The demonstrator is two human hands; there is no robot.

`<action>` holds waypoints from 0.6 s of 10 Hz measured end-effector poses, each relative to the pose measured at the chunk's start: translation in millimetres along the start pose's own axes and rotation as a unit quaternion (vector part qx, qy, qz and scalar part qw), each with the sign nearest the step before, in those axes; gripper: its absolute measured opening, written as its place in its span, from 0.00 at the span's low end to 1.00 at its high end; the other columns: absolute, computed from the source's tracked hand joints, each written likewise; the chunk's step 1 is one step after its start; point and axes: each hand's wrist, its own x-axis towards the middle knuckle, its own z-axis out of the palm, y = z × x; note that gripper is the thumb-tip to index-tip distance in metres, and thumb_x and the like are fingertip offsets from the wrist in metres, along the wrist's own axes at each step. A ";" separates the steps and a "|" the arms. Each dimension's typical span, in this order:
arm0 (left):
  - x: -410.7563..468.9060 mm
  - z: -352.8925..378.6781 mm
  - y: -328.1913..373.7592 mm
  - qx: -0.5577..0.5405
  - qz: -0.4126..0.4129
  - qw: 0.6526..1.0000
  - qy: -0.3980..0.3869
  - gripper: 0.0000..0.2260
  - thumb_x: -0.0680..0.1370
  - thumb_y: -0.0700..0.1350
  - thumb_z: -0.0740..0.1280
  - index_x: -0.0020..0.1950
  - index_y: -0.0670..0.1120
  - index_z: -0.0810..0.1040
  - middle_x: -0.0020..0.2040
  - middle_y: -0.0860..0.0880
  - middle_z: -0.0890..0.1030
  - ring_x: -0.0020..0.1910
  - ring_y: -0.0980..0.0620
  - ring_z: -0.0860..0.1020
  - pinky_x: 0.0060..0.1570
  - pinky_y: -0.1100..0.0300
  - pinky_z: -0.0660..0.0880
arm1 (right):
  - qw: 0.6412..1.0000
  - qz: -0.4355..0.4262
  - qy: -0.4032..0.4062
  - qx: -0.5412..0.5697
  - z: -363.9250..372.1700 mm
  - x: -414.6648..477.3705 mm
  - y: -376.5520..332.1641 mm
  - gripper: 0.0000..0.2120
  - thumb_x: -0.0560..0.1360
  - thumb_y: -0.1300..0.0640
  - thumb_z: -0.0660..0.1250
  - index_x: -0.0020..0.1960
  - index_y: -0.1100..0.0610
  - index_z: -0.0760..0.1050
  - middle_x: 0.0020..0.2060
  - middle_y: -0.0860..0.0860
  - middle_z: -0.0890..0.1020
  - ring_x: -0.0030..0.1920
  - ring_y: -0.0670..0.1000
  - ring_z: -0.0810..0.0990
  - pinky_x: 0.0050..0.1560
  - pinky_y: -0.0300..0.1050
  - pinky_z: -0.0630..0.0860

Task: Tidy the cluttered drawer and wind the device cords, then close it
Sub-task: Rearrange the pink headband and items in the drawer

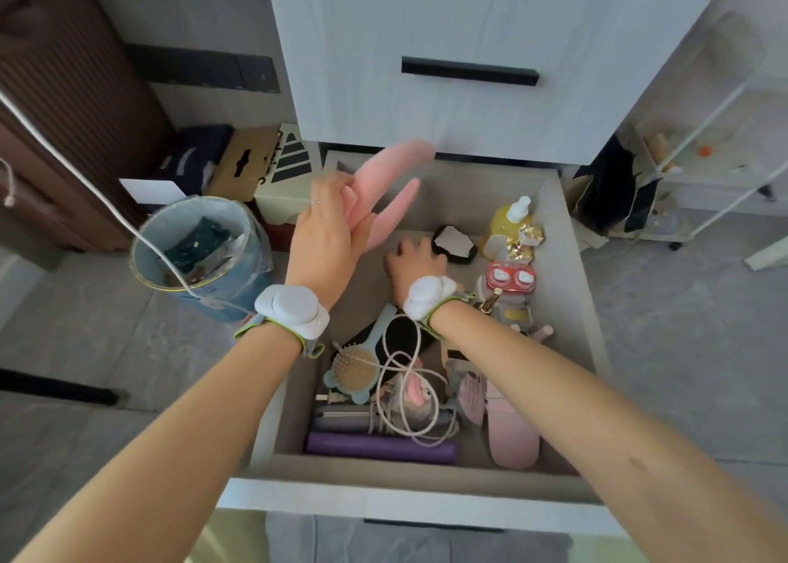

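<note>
Pink two-pronged object (398, 204) being gripped by left hand (324, 238) over open drawer (405, 475), right hand (415, 264) reaching inside, grasp unclear.

I saw the drawer (383, 468) carrying a tangled white cord (410, 392). Just left of the cord lay a hairbrush (354, 366), nearer me a purple tube (379, 446), right of it a pink case (511, 432), well behind a yellow bottle (507, 220).
</note>
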 end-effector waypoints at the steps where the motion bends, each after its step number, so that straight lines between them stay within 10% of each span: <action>1: 0.9 0.9 8.6 0.055 0.035 0.997 -0.041 0.17 0.76 0.51 0.60 0.62 0.46 0.61 0.55 0.39 0.74 0.43 0.39 0.78 0.37 0.54 0.71 | 0.997 -0.046 -0.065 -0.002 7.8 -20.6 19.3 0.23 0.74 0.60 0.61 0.68 0.53 0.66 0.65 0.56 0.68 0.67 0.60 0.64 0.61 0.55 0.67; 2: 2.7 9.8 7.9 0.089 0.033 0.991 -0.099 0.24 0.76 0.54 0.56 0.64 0.38 0.67 0.56 0.41 0.75 0.46 0.42 0.78 0.39 0.52 0.72 | 0.977 -0.058 -0.195 0.068 18.8 -20.1 23.0 0.22 0.78 0.59 0.58 0.71 0.60 0.64 0.69 0.57 0.68 0.68 0.59 0.68 0.64 0.46 0.65; 4: 9.5 40.8 7.4 0.065 -0.056 0.990 -0.111 0.24 0.76 0.43 0.66 0.69 0.42 0.62 0.62 0.38 0.67 0.50 0.40 0.76 0.42 0.54 0.73 | 0.983 -0.011 -0.135 0.121 32.9 -22.4 9.5 0.24 0.78 0.55 0.60 0.70 0.63 0.65 0.68 0.62 0.69 0.67 0.61 0.69 0.65 0.51 0.67; 6: 24.5 65.2 -16.7 0.427 0.017 0.899 -0.100 0.20 0.71 0.48 0.68 0.63 0.47 0.73 0.65 0.44 0.70 0.61 0.47 0.74 0.54 0.56 0.75 | 0.991 -0.043 -0.080 0.094 22.2 -40.6 11.9 0.14 0.79 0.60 0.54 0.62 0.59 0.72 0.62 0.57 0.75 0.62 0.57 0.74 0.58 0.45 0.70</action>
